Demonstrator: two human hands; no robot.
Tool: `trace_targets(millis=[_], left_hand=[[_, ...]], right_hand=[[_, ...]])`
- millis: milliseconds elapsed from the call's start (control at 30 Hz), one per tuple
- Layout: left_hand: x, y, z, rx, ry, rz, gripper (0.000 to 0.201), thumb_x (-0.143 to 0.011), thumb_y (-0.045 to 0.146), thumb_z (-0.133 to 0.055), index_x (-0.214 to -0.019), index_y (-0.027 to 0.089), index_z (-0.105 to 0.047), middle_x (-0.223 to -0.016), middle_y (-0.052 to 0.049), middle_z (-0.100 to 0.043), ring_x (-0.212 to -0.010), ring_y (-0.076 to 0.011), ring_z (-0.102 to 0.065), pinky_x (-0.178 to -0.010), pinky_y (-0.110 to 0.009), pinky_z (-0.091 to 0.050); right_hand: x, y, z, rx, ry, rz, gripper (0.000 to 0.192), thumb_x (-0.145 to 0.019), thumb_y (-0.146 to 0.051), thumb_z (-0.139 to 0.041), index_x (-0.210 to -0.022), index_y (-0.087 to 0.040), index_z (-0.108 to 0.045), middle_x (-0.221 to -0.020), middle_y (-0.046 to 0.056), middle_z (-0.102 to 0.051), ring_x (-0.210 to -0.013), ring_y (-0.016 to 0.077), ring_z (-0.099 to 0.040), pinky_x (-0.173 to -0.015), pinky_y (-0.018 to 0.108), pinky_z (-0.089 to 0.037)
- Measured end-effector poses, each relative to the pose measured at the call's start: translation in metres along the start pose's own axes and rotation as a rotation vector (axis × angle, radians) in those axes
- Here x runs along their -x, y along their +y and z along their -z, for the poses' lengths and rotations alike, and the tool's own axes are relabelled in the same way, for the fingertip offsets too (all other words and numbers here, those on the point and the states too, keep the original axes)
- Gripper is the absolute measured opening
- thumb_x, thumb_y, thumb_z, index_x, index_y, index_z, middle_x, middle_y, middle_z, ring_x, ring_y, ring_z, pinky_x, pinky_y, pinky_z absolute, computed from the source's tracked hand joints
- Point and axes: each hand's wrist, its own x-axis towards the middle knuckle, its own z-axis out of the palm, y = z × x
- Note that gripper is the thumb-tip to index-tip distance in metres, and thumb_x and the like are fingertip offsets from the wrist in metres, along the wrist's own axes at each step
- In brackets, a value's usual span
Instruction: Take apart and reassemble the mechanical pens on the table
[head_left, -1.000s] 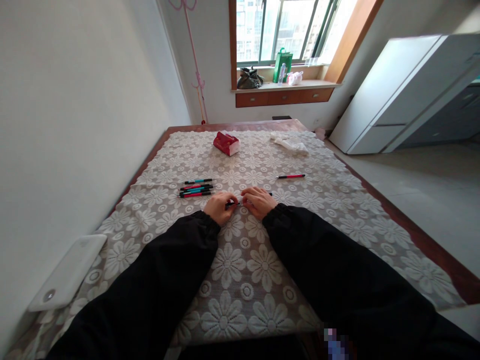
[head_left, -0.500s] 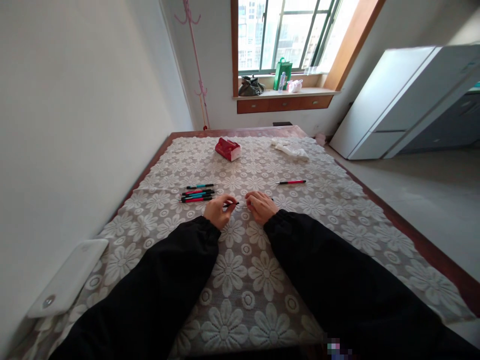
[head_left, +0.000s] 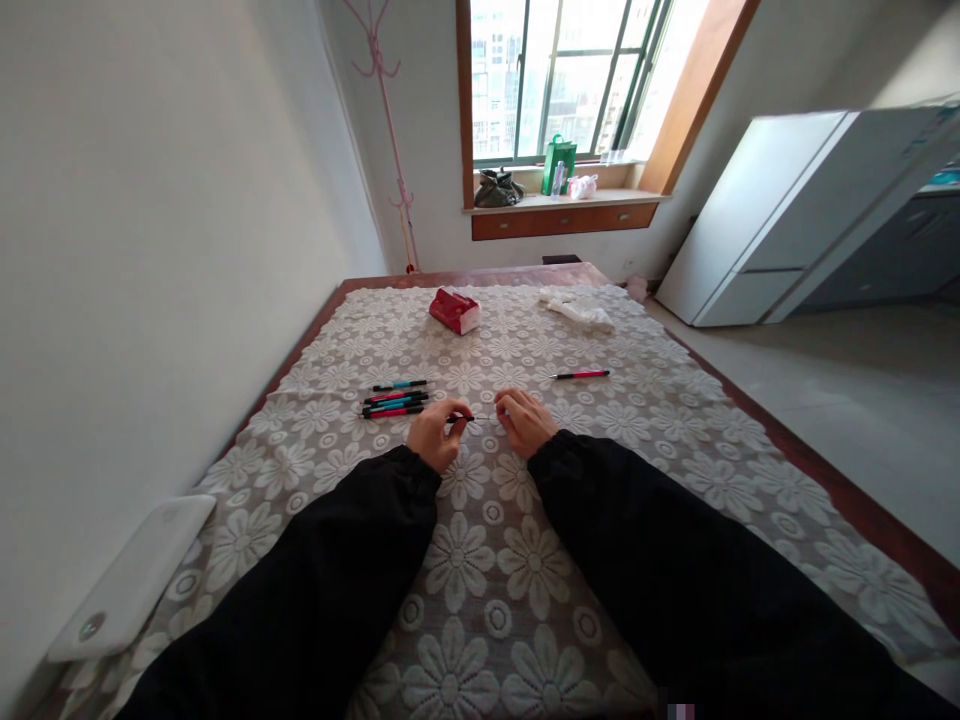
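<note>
Two hands meet over the lace tablecloth (head_left: 525,560), just right of the bundle of pens (head_left: 394,402): the left hand (head_left: 433,434) pinches the dark end of a pen (head_left: 459,419), and the right hand (head_left: 525,420) is closed on something thin facing it, too small to tell. Farther right of the bundle lies a single red pen (head_left: 581,375), and beyond it a red packet (head_left: 454,310) and a white cloth (head_left: 577,311)

The hands (head_left: 480,428) have parted slightly (pen (head_left: 459,419) now left-held).

red tissue pack (head_left: 454,309) | white cloth (head_left: 577,310) (crumpled) | lone red pen (head_left: 581,375)
</note>
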Motion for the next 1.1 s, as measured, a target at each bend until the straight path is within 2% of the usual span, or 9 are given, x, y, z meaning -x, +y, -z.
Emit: trace_targets(millis=[500,733,900,1000,1100], left_hand=[[0.0008,-0.0048,-0.0044,0.01,-0.023,-0.055,0.017,-0.083,0.01,-0.066,-0.094,0.022,-0.07,-0.092,-0.002,-0.074,-0.086,-0.0183,-0.071,-0.082,-0.032,-0.058],[0.0016,-0.0067,-0.0075,0.057,-0.072,-0.076,0.016,-0.087,0.014,-0.069,-0.101,0.021,-0.07,-0.096,-0.003,-0.075,-0.089,-0.0181,-0.071,-0.083,-0.031,-0.059],[0.0011,-0.0052,-0.0046,-0.057,-0.15,-0.108,0.022,-0.093,0.018,-0.067,-0.113,0.024,-0.073,-0.101,-0.005,-0.078,-0.098,-0.0218,-0.07,-0.094,-0.037,-0.056],[0.001,-0.0044,-0.0026,-0.143,-0.206,-0.168,0.02,-0.098,0.024,-0.062,-0.112,0.025,-0.076,-0.107,-0.005,-0.079,-0.103,-0.0251,-0.068,-0.097,-0.042,-0.054],[0.001,-0.0038,-0.0014,-0.16,-0.182,-0.144,0.021,-0.097,0.023,-0.062,-0.113,0.025,-0.076,-0.108,-0.005,-0.079,-0.103,-0.0249,-0.068,-0.097,-0.042,-0.053]], right_hand=[[-0.0003,-0.0005,0.0003,0.003,-0.023,0.083,0.013,-0.093,-0.012,-0.054,-0.094,-0.023,-0.06,-0.118,0.009,-0.068,-0.108,0.0237,-0.059,-0.093,0.037,-0.047],[-0.0013,-0.0011,0.002,0.026,-0.063,0.165,0.012,-0.101,-0.021,-0.054,-0.096,-0.023,-0.065,-0.093,0.005,-0.073,-0.094,0.0207,-0.061,-0.088,0.034,-0.042],[-0.0006,-0.0016,0.0009,-0.035,-0.031,0.206,0.013,-0.103,-0.025,-0.054,-0.097,-0.023,-0.065,-0.09,0.005,-0.074,-0.091,0.0194,-0.063,-0.088,0.033,-0.042],[0.0003,-0.0031,0.0018,-0.046,-0.027,0.216,0.01,-0.101,-0.03,-0.058,-0.103,-0.022,-0.065,-0.092,0.004,-0.074,-0.092,0.0202,-0.064,-0.088,0.034,-0.042],[0.0017,-0.0056,0.0045,-0.038,0.041,0.189,0.022,-0.096,-0.038,-0.065,-0.111,-0.022,-0.063,-0.095,0.004,-0.074,-0.094,0.0215,-0.065,-0.09,0.035,-0.042]])
